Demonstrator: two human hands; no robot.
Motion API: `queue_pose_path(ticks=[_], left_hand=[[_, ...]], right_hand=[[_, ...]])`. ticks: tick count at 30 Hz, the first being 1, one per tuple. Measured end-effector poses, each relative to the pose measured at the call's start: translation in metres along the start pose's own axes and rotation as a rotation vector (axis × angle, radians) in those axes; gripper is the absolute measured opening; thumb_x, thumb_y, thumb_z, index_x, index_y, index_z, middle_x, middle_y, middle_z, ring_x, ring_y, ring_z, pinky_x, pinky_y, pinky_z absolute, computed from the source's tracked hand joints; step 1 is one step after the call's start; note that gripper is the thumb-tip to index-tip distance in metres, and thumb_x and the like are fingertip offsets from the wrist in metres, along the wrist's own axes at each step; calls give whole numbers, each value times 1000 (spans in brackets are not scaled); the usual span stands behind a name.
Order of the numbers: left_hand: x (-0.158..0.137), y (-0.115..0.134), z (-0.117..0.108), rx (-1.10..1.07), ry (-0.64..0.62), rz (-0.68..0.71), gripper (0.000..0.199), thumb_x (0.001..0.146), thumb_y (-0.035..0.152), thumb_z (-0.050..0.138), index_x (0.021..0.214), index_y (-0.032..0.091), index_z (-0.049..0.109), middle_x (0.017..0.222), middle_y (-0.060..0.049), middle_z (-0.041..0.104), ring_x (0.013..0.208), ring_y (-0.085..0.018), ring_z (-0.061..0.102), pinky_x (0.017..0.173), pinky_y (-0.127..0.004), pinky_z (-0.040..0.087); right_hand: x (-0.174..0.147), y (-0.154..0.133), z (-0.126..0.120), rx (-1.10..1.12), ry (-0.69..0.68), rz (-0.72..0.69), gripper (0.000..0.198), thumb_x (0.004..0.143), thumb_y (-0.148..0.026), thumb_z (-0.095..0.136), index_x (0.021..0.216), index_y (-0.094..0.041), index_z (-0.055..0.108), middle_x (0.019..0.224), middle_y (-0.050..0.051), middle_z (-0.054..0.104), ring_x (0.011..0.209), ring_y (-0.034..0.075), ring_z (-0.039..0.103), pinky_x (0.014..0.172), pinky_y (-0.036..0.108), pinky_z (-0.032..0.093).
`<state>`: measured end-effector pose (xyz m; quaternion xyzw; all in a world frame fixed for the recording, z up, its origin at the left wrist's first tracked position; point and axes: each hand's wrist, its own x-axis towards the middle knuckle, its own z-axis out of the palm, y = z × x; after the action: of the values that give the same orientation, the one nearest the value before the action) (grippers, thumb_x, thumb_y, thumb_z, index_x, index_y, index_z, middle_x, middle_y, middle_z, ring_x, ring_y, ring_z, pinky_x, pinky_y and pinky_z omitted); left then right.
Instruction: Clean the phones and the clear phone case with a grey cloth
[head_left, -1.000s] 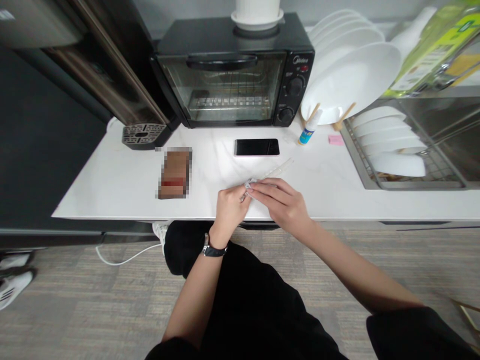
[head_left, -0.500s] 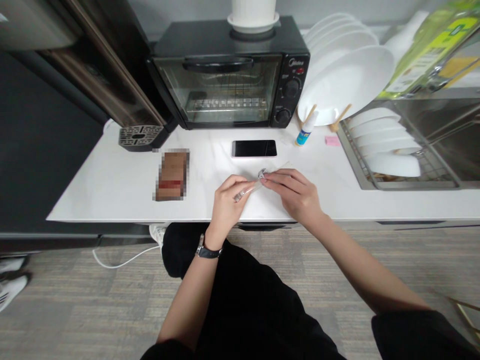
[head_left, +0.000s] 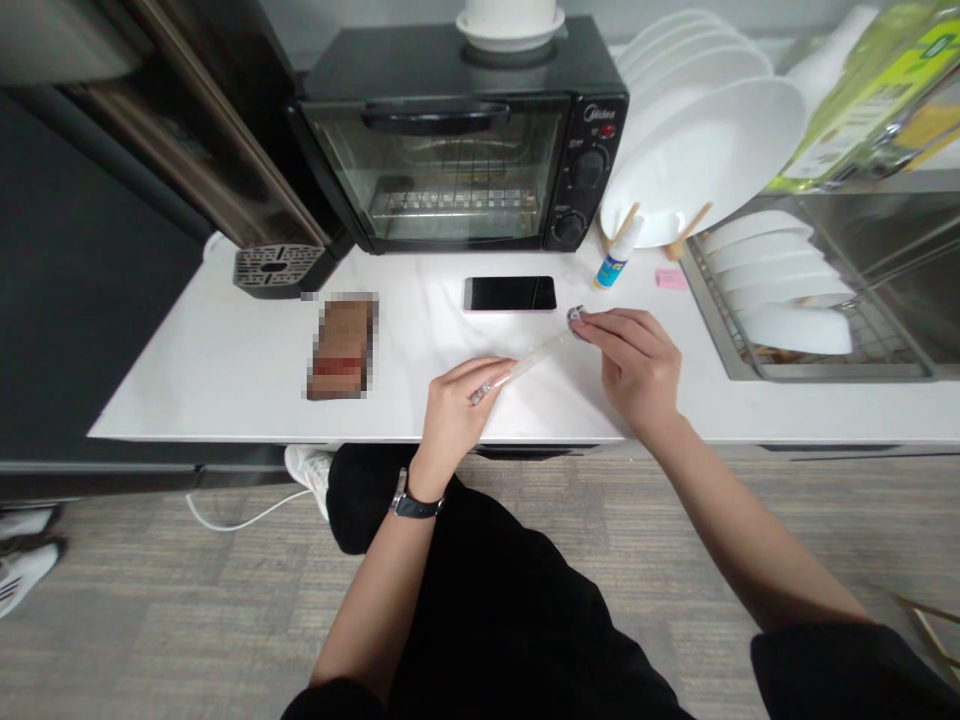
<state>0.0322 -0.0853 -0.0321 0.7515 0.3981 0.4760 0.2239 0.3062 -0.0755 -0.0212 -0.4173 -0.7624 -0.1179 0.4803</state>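
Observation:
Over the front of the counter, my left hand (head_left: 459, 405) is closed on one end of a thin, clear, stick-like piece (head_left: 541, 353). Its near end, poking out below my thumb, looks shiny and patterned. From there the clear length slants up to the right. My right hand (head_left: 641, 365) pinches a small crumpled silver-grey piece (head_left: 576, 318) at the far end of the stick. Whether that piece is separate from the stick, I cannot tell. Behind my hands a phone (head_left: 510, 293) lies flat, dark screen up.
A toaster oven (head_left: 450, 170) stands at the back with a white pot on it. To its right are a small blue-labelled bottle (head_left: 613, 262), a pink slip (head_left: 670, 279) and racked plates (head_left: 705, 160). A brown blurred-out item (head_left: 343, 345) lies left; the sink (head_left: 840, 378) holds bowls.
My right hand has moved right and slightly up along the clear stick with the silver-grey piece, baring more of its length. My left hand has stayed nearly in place.

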Motion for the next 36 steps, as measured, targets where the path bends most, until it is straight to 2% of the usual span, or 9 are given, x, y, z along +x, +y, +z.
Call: queue_pose_path(ticks=[3, 10, 17, 20, 22, 26, 30, 33, 36], left_hand=[[-3, -1, 0, -6, -20, -49, 20, 109, 25, 76, 120, 25, 92, 120, -5, 92, 108, -28, 90, 100, -40, 76], [-6, -4, 0, -48, -13, -50, 22, 106, 19, 80, 122, 27, 92, 119, -2, 91, 102, -28, 92, 91, -37, 78], [-5, -2, -1, 1, -15, -38, 22, 107, 23, 76, 122, 26, 92, 119, -3, 92, 101, -26, 91, 89, -33, 76], [-3, 1, -2, 53, -21, -60, 19, 108, 25, 74, 103, 22, 92, 95, -2, 92, 78, -20, 87, 73, -25, 69], [-2, 2, -3, 66, -29, -59, 29, 109, 26, 72, 85, 19, 87, 74, 1, 84, 64, -16, 78, 64, -22, 61], [1, 4, -5, 46, -32, -25, 34, 110, 22, 66, 80, 19, 82, 74, -1, 83, 68, -17, 79, 67, -23, 60], [1, 3, -4, 88, -14, 49, 39, 111, 22, 67, 74, 18, 80, 66, 1, 79, 57, -14, 73, 59, -21, 57], [0, 1, -2, 92, -8, 67, 26, 110, 20, 71, 90, 18, 89, 79, -1, 87, 63, -17, 80, 64, -22, 63], [-3, -2, -1, 51, -11, 62, 22, 108, 17, 73, 118, 22, 92, 112, -3, 93, 92, -24, 91, 84, -28, 73]], right_hand=[[-1, -4, 3, 0, 8, 0, 46, 112, -7, 61, 140, -34, 84, 122, 6, 90, 113, 28, 81, 95, 49, 71], [-2, -16, 6, -15, 0, -21, 61, 108, 0, 63, 155, -37, 75, 129, 6, 89, 118, 29, 81, 98, 49, 72], [-3, -51, 19, 64, -4, -65, 73, 106, 5, 64, 169, -32, 62, 130, 7, 88, 120, 27, 80, 99, 46, 75], [-5, -73, 26, 124, -31, -89, 68, 108, 1, 64, 170, -28, 61, 133, 8, 87, 123, 27, 80, 102, 44, 76], [-6, -85, 30, 171, -55, -105, 63, 110, -3, 64, 169, -25, 62, 136, 9, 87, 126, 27, 80, 104, 44, 76], [-10, -95, 34, 215, -68, -161, 60, 110, -5, 65, 169, -19, 61, 137, 11, 86, 132, 28, 79, 107, 45, 76], [-11, -86, 31, 221, -73, -163, 66, 110, -3, 66, 172, -24, 58, 139, 9, 86, 132, 27, 79, 105, 44, 77], [-11, -73, 27, 200, -63, -134, 71, 109, -3, 67, 174, -27, 55, 138, 10, 86, 129, 28, 79, 104, 45, 77], [-9, -55, 22, 141, -32, -97, 74, 108, 0, 66, 173, -34, 56, 136, 7, 87, 125, 27, 80, 102, 46, 76]])
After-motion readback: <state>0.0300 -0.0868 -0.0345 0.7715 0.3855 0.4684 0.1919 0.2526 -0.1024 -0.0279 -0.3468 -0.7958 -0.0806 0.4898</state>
